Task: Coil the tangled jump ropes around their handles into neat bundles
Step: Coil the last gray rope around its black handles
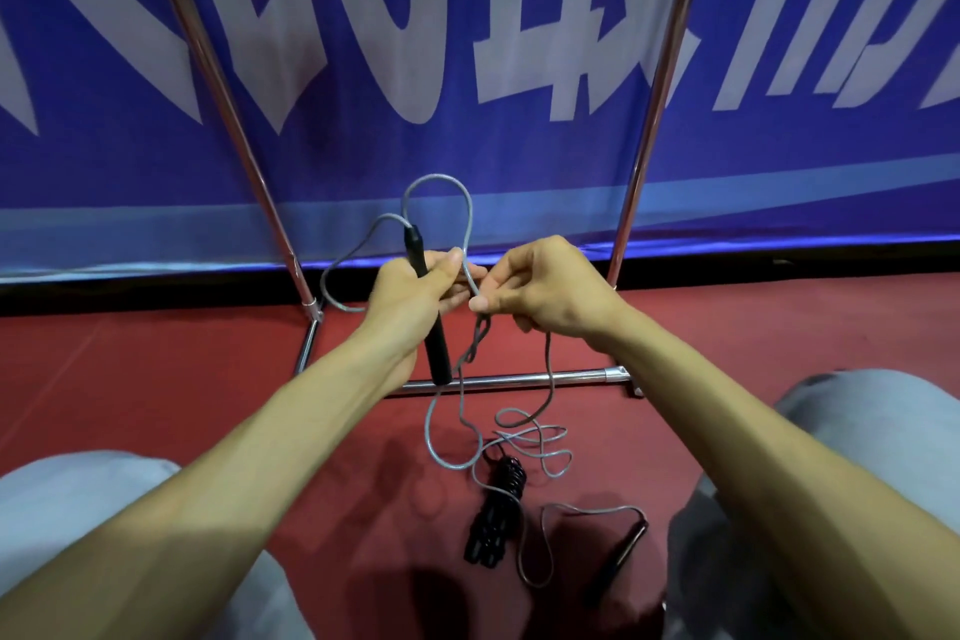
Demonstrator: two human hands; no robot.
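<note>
1. Grey steel-look rope (439, 177) is what we're wrestling with. It arcs up in a loop above our hands, then drops down into a loose tangle on the red floor (156, 379).
2. Our left hand (410, 296) is wrapped round a black handle (437, 353), which stands roughly upright with its lower end poking out below the fist. The rope comes out of the handle's top end.
3. Our right hand (550, 291) is just beside the left one, with thumb and fingers pinching the rope where the loop comes back down. Below that pinch the strands look twisted together.
4. Down on the floor between our knees, the rope's other handle (623, 556) lies flat, well apart from the one we're gripping.
5. Next to the tangle sits a black rope bundle (493, 515), already coiled up. One grey strand crosses over it.
6. Behind it all there's a blue banner (519, 146) with big white lettering, hung on a shiny metal stand (519, 381) whose bottom bar runs across the floor just past our hands.
</note>
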